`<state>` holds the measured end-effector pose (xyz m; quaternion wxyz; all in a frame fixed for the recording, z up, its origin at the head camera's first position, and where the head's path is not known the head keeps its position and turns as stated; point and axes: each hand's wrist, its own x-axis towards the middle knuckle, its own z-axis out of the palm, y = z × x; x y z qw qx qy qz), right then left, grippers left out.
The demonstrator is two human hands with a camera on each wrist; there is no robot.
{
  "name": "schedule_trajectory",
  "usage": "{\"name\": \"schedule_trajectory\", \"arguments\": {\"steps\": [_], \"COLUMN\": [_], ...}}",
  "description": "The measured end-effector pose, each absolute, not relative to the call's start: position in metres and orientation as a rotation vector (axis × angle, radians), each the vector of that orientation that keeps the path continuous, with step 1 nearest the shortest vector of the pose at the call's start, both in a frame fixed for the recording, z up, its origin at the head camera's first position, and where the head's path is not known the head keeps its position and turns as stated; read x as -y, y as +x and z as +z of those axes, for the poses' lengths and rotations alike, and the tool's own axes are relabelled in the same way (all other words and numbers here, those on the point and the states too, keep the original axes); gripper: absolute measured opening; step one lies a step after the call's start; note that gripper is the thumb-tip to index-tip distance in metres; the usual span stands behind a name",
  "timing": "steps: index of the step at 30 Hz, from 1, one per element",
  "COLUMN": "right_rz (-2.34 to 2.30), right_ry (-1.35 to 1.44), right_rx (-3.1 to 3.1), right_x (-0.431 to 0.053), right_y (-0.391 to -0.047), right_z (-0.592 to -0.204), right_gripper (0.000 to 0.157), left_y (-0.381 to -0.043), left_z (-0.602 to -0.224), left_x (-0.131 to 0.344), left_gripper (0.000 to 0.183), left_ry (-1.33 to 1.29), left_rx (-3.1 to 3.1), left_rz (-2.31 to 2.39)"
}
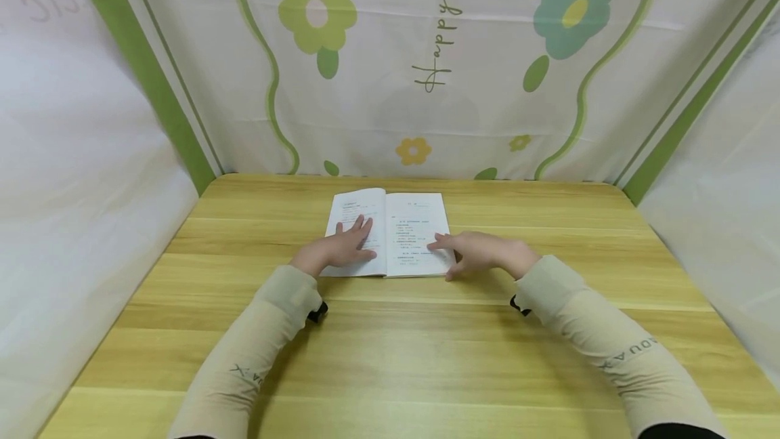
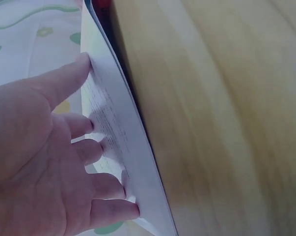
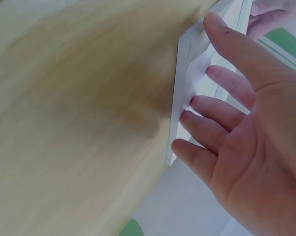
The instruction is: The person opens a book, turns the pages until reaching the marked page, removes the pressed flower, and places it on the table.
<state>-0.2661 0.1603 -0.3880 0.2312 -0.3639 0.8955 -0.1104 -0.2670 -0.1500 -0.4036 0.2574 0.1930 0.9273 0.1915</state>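
An open book (image 1: 411, 212) with printed pages lies flat near the far side of the wooden table. On its left page rests my left hand (image 1: 344, 249), fingers spread. The left wrist view shows that hand's fingertips (image 2: 114, 209) touching the printed left page (image 2: 106, 86). My right hand (image 1: 481, 251) is at the right page's outer edge, its thumb close to the lower corner. Seen from the right wrist, the right hand (image 3: 251, 132) has extended, slightly bent fingers along the book's edge (image 3: 179, 98), pinching nothing.
The wooden table (image 1: 396, 358) stretches in front of the book toward me. White curtains with green bands hang at the left, right and back. The back curtain (image 1: 378, 39) carries printed flowers and lettering.
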Motion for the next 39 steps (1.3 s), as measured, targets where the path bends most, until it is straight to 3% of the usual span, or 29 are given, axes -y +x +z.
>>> {"name": "schedule_trajectory", "arguments": {"steps": [13,24,39], "right_rz": [-0.327,-0.412,-0.588], "right_ry": [-1.072,-1.028,-0.875], "right_rx": [-2.510,-2.648,-2.785], "right_x": [-0.173,-0.174,-0.157], "right_y": [-0.269,-0.270,-0.268], "right_z": [-0.388,-0.391,-0.386], "right_gripper": [0.044,0.037,0.065], "left_y": [-0.264,-0.262,-0.262], "left_z": [-0.404,-0.400,-0.401], "left_x": [0.147,0.149,0.151], "left_gripper": [0.092,0.091,0.090], "left_ry": [0.511,0.519,0.504], "left_rx": [-2.528,-2.512,-2.500], "left_rz": [0.479,0.532,0.593]}}
